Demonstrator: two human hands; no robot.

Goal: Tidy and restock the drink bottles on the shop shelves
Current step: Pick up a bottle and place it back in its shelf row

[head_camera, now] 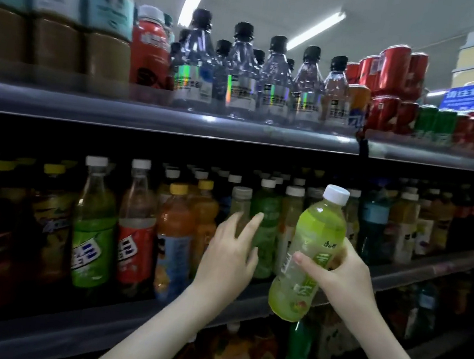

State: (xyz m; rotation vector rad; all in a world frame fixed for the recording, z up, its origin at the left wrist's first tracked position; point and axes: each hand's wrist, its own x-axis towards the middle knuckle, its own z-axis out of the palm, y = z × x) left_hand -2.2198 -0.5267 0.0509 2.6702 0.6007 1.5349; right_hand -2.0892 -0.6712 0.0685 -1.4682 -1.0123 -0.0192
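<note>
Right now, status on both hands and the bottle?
Right hand grips white-capped green bottle, off shelf. Left hand open, fingers at shelved green bottle. Shelf packed.

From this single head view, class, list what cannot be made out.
All head view:
- light green bottle: label partly hidden by the right hand, print too small.
- grey-capped bottle: lower body hidden behind the left hand; contact unclear.
- top-left bottles: blurred, cut by the top edge.
- lowest-shelf bottles: dark, cut by the lower edge.
</note>
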